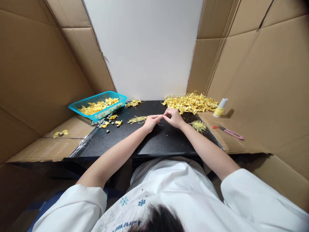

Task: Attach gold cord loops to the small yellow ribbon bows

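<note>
Taking the hands as the clock's centre, with twelve away from the person, bare black table [116, 141] opens from eight round to six, crossed by the left forearm and ending at the near edge. A narrower bare strip lies at twelve, stopped by the white panel [147, 48]; cardboard [270, 80] walls rise beyond nine and three. The left hand [152, 123] and right hand [173, 117] meet at the fingertips; whether either grips anything is too small to tell. At nine, the yellow ties [137, 119] run up to the left hand. Past them lie beads [107, 131] and loose bows [118, 122], with the basket [106, 112] towards ten. The bow heap [193, 102] blocks two, close to the right hand. Just past three, clippings [199, 126] lie beside the right forearm; the spool [219, 111] and snips [230, 131] are farther out.
</note>
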A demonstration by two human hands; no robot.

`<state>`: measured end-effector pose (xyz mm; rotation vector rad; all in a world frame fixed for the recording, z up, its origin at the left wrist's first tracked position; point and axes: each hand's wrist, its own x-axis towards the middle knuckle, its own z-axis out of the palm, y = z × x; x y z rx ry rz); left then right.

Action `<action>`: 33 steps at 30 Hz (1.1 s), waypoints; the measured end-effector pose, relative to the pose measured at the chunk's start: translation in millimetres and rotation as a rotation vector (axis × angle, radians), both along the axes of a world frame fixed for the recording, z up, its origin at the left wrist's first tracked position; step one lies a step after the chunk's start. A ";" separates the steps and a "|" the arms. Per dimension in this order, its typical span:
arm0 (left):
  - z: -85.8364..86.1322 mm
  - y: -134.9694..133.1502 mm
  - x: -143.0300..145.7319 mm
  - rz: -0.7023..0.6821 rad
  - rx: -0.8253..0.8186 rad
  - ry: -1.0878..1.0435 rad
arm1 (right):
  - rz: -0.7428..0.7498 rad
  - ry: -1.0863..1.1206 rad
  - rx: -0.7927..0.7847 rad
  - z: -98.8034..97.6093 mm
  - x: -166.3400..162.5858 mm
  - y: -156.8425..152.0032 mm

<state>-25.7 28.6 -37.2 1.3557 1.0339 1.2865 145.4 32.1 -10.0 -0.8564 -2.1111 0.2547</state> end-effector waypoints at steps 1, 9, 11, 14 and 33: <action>0.8 -1.9 -0.3 0.009 0.038 0.068 | -0.015 -0.005 0.012 0.0 0.9 0.4; 7.6 -10.7 -1.5 -0.043 0.154 0.303 | 0.042 0.030 -0.083 -3.8 -0.1 4.6; 7.2 -9.9 0.2 -0.048 0.158 0.255 | 0.058 0.097 -0.145 -4.5 -0.4 7.1; 5.9 -7.4 2.7 -0.054 0.150 0.111 | 0.093 0.167 -0.297 -6.3 0.3 12.0; 2.8 -5.9 2.7 0.125 0.171 0.155 | 0.107 0.115 -0.428 -7.6 -3.1 10.7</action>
